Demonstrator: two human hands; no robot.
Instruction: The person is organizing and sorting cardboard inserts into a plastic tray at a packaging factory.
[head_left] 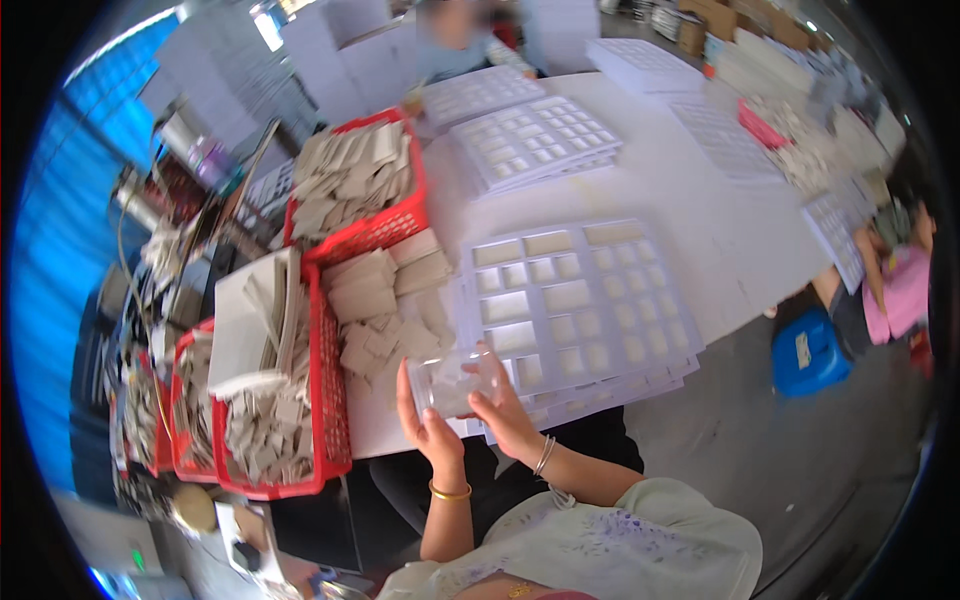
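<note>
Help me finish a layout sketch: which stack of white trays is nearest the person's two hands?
The front stack, at the near edge of the table, just beyond the right hand; the other trays lie farther back or right.

Left hand (436, 440), right hand (508, 420) hold clear container (448, 385); stacked white compartmented trays (578, 312) beyond; red basket (333, 400) at left

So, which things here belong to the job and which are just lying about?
Likely in use:
- clear plastic piece, held in both hands
- white compartment trays
- pale flat pieces
- red baskets

Seemingly just about:
- blue stool
- cardboard boxes
</note>
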